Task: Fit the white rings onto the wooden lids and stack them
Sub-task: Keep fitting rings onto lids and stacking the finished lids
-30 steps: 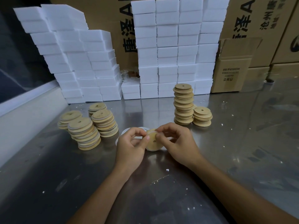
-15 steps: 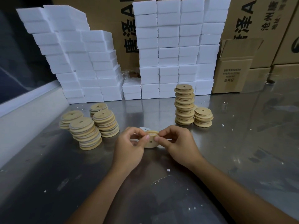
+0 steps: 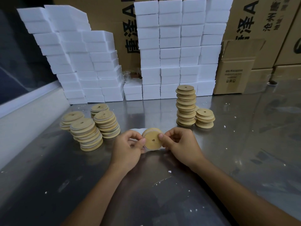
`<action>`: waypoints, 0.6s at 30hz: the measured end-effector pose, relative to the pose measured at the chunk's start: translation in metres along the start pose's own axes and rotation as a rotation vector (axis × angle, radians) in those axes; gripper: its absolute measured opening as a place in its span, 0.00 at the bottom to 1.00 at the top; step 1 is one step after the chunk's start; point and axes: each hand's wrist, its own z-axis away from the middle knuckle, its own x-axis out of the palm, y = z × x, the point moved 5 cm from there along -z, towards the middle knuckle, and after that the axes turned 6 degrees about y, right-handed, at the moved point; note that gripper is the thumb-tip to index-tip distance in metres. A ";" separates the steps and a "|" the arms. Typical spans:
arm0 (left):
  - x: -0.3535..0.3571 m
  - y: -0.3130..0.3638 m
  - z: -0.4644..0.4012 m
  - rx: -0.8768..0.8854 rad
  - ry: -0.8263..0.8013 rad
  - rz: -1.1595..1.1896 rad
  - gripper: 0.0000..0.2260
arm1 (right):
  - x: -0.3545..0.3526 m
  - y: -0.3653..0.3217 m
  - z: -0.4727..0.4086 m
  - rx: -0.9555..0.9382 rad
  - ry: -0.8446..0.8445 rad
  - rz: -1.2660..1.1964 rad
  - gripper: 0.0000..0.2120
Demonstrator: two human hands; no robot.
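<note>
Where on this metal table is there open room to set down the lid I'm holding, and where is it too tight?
Bare steel lies right of the right hand, in front of the short stack. Another open strip runs between the leaning left stacks and the tall stack, behind the held lid. It is crowded among the left stacks, and along the foam blocks at the back.

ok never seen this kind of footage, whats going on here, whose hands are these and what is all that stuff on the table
There is no machine here. A camera worn on a person's head looks forward and down at their own two bare hands. The left hand and right hand together pinch one round wooden lid with a small centre hole, held on edge above the shiny metal table. Stacks of similar lids stand on the left and on the right. Behind them are piled white foam blocks and brown cardboard boxes. Something white shows behind the left hand's fingers, too hidden to identify.
</note>
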 end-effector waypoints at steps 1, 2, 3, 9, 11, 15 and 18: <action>-0.001 0.001 0.000 -0.030 -0.005 0.054 0.10 | 0.000 -0.001 0.000 0.000 -0.005 -0.022 0.10; -0.002 0.002 -0.001 -0.057 -0.003 0.109 0.09 | 0.001 -0.002 0.001 -0.001 -0.007 -0.041 0.09; -0.005 0.005 -0.002 -0.084 0.011 0.164 0.07 | 0.001 -0.004 0.002 -0.003 -0.007 -0.049 0.09; -0.050 0.034 -0.016 -0.101 0.394 0.494 0.07 | 0.001 -0.003 0.002 -0.005 0.011 0.033 0.09; -0.071 0.041 -0.021 -0.090 0.535 0.611 0.07 | 0.002 -0.003 0.002 -0.007 0.001 0.048 0.09; -0.095 0.034 -0.029 -0.152 0.655 0.730 0.05 | 0.004 -0.004 0.004 -0.028 -0.018 0.080 0.09; -0.101 0.020 -0.032 -0.218 0.673 0.760 0.04 | 0.004 -0.005 0.004 -0.030 -0.014 0.092 0.09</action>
